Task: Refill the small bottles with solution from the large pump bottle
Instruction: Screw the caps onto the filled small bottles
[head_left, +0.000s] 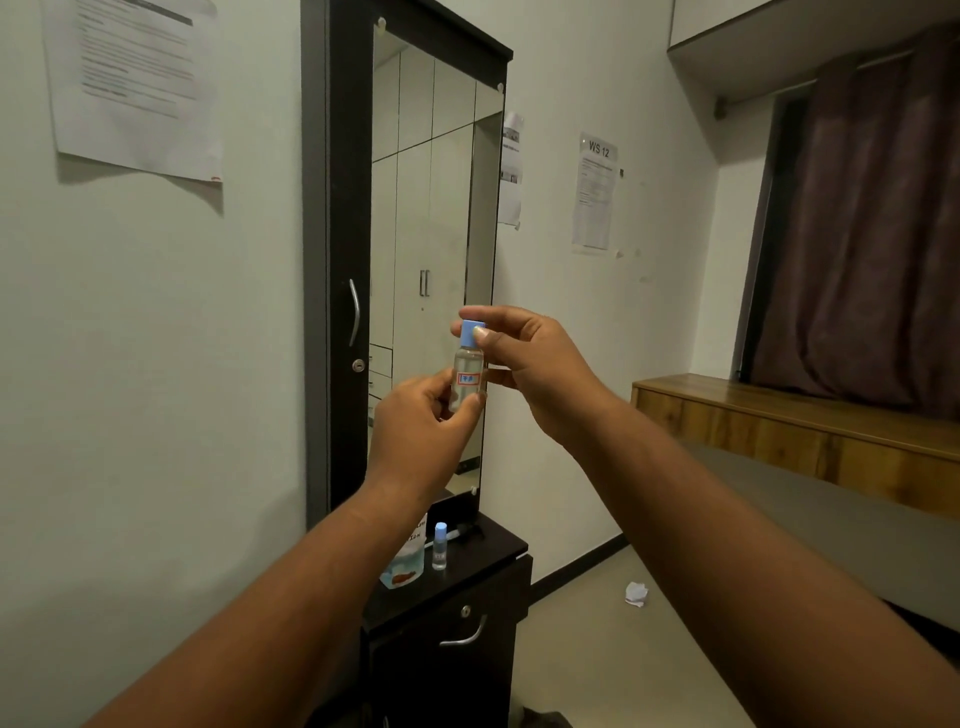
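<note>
A small clear bottle (468, 375) with a blue cap (471, 332) and a red-bordered label is held upright in the air before the mirror (431, 249). The left hand (421, 431) has its grip closed around the smooth round body, and the right hand (530, 364) pinches the cap. Lower down, on the dark bench (483, 558), stand a second small bottle (440, 546) and, just to its left, the large pump bottle (405, 564), partly hidden.

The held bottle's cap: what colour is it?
Light blue cap, seen in the head view.

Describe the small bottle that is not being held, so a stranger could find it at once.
Look at the dark cabinet top below the tall mirror. The small bottle stands there upright, beside a larger bottle half hidden by the left forearm. It is slim, clear, blue-capped, and no hand touches it.
</note>
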